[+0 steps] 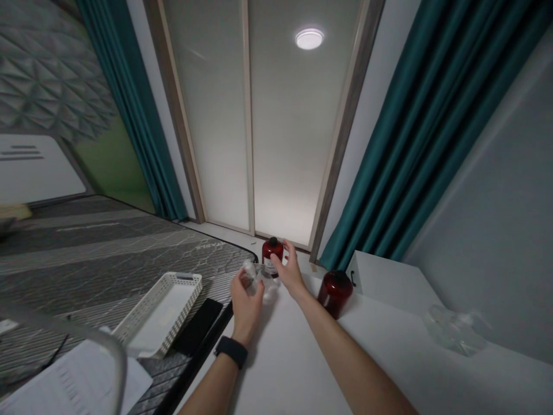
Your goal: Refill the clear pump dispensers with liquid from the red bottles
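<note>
My left hand (pixel 247 301), with a dark band on the wrist, has its fingers curled round a clear plastic item (pixel 264 278); its exact kind is hard to make out. Just beyond it, a dark red bottle (pixel 273 249) with a black cap and a pale label stands upright at the far end of the white surface. At that bottle's right side is my right hand (pixel 290 270), thumb across the front and fingers spread apart; firm contact cannot be made out. A second red bottle (pixel 335 293) with a dark cap stands right of my right forearm.
Crumpled clear plastic (pixel 457 329) lies on the white tabletop (pixel 285 363) at right. Left, on the grey patterned cloth, are a white basket (pixel 147 317), a black phone-like slab (pixel 199 326) and papers (pixel 78 380). A grey curved tube (pixel 116 357) crosses the lower left.
</note>
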{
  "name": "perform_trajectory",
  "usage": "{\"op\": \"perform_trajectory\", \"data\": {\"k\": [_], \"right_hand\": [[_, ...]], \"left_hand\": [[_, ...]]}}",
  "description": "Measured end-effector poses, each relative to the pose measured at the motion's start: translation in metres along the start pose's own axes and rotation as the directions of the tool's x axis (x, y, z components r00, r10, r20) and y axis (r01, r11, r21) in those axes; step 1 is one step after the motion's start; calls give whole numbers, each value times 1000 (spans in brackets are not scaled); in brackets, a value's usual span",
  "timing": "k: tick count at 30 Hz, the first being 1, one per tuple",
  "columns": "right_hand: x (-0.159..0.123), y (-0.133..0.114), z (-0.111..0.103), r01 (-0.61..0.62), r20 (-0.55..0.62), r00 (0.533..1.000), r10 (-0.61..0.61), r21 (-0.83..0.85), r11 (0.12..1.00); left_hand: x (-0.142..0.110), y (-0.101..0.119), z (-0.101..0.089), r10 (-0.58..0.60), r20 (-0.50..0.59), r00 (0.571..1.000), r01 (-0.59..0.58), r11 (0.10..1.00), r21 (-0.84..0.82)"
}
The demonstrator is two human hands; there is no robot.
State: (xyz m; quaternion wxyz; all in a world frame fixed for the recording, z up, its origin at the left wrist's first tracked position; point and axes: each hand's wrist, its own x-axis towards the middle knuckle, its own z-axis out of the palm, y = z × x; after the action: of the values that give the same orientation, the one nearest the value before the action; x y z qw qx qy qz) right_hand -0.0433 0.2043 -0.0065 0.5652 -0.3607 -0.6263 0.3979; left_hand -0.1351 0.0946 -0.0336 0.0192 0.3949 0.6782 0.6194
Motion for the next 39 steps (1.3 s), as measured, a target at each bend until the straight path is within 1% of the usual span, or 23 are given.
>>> {"op": "perform_trajectory", "data": {"k": [5,7,10,14,18,22,26,29,31,33,36,39], "right_hand": [[11,3,12,7,39,999,-7,5,1000],[13,4,15,10,49,999,-10,4,1000],[15,3,16,17,44,999,-17,-11,1000],[11,-8,10,36,18,999,-35,-55,998],[-5,-26,-4,65,5,998,-65,-96,993],[-32,-44,-23,77,-4,997,-79,-130,988],[-67,-56,-46,62,-5,998,-64,-152,986],[-92,-61,-68,33,1,999,-33,-149,988],[-107,-65,-85,27,-15,999,-30,-152,988],[-121,-69,-103,18,-29,999,-22,-154,988],[-139,-77,-132,-7,-41,999,0,-160,987],[-157,-84,-162,-18,-65,998,6,-188,982]], "left_hand": [[0,-1,1,-12,-22,1000,12,999,-33],[0,-1,2,-32,-15,999,31,998,-51],[0,-2,1,-70,-34,997,65,991,-115],[-1,-5,-2,-84,-65,994,69,978,-199],[-1,-10,-5,-74,-85,994,49,962,-269],[-2,-12,-6,-29,-70,997,4,941,-340],[-7,-3,-8,32,-30,999,-41,926,-375],[-15,11,-11,104,62,993,-72,920,-386],[-21,22,-12,153,138,979,-87,914,-396],[-30,34,-12,220,225,949,-116,910,-399],[-49,52,-11,338,345,876,-193,899,-392],[-72,70,-10,416,432,800,-244,884,-400]]}}
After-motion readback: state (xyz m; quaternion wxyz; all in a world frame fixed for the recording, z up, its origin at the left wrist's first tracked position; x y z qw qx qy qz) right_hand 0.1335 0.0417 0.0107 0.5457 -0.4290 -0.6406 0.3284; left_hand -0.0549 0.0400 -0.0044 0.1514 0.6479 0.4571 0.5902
